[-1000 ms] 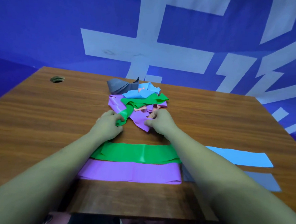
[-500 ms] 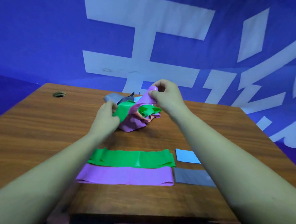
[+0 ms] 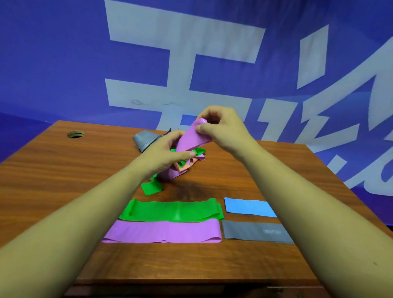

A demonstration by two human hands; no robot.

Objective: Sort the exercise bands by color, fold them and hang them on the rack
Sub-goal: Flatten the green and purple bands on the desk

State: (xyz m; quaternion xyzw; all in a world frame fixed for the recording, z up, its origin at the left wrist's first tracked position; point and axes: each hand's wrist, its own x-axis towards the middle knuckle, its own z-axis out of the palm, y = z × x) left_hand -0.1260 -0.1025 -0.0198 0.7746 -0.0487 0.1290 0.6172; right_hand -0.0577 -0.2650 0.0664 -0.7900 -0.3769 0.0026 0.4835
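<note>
The right hand (image 3: 222,129) pinches the top end of a purple band (image 3: 192,140) and lifts it clear of the tangled pile (image 3: 187,162), while the left hand (image 3: 165,154) grips the same band lower down, thumb across it, just above the pile. That pile of green, orange and purple bands sits on the wooden bench (image 3: 72,175) towards the far side, with a loose grey band (image 3: 145,140) just behind it and a stray green end (image 3: 151,187) trailing towards the person. Nearer the person than the pile, four bands lie flattened: a green band (image 3: 172,212) with a purple flat band (image 3: 164,234) touching its near edge, and to their right a light blue band (image 3: 248,207) and a grey flat band (image 3: 254,232). So sorting looks partly done; the pile remains, and no rack is in view. The grey flat band carries a small pale marking, too blurred to read. Large white characters (image 3: 180,61) cover the blue backdrop; I cannot read them with confidence.
</note>
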